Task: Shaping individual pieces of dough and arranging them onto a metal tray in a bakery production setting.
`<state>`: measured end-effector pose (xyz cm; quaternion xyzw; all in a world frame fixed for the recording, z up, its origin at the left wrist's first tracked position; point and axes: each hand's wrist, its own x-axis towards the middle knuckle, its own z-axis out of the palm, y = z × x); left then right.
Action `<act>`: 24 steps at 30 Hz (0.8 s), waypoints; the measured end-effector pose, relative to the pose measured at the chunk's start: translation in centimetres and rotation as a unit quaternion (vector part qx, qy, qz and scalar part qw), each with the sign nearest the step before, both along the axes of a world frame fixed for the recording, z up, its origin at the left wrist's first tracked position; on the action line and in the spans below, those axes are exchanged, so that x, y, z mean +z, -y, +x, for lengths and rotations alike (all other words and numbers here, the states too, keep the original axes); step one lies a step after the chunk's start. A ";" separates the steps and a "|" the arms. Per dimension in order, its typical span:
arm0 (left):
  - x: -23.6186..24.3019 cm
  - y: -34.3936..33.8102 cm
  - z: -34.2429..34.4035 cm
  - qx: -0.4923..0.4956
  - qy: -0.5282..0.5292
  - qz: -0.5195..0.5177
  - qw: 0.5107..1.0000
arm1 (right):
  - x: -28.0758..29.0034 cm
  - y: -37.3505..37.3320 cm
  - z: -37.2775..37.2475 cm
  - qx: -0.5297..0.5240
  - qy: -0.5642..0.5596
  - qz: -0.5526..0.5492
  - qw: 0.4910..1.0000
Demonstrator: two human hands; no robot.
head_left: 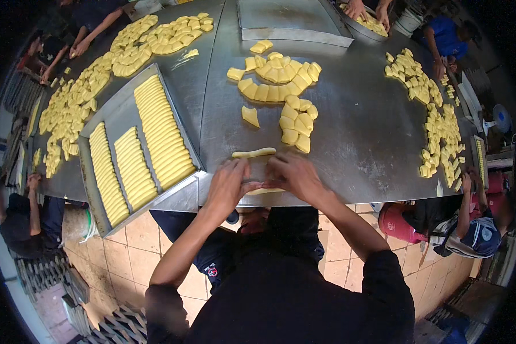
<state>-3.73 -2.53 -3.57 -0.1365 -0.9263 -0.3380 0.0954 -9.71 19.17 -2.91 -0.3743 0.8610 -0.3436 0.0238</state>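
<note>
Close to the table's near edge, my left hand [230, 179] and my right hand [292, 175] face each other with bent fingers. Their thumbs and fingertips meet over a thin yellow dough strip [265, 191], partly hidden beneath them; both hands seem to grip it. Just beyond the fingers lies a rolled dough stick [254, 153]. Farther out, a single flat dough piece [250, 116] rests beside a curved row of cut dough pieces [269, 92] and a small cluster of dough pieces [297, 122].
A metal tray [112, 155] with three rows of dough sticks stands at the left, overhanging the edge. Dough heaps cover the far left [69, 112] and right [441, 132]. An upturned-edge metal tray [292, 17] sits at the back. Other people work around the metal table [361, 126].
</note>
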 end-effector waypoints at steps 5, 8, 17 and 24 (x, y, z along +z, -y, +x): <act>-1.2 1.1 0.5 0.018 -0.021 0.009 1.000 | -0.8 -2.1 -0.8 -0.039 0.015 0.048 0.998; -2.4 1.3 2.0 0.010 0.013 0.074 0.997 | -1.2 -3.5 -0.3 -0.002 0.096 0.022 0.995; -1.5 0.7 0.7 0.003 0.060 0.057 0.997 | -0.5 -1.8 1.1 -0.020 0.042 -0.010 0.999; -1.6 0.9 0.5 0.021 0.002 0.040 0.999 | -0.4 -2.8 0.5 -0.069 0.030 0.053 0.996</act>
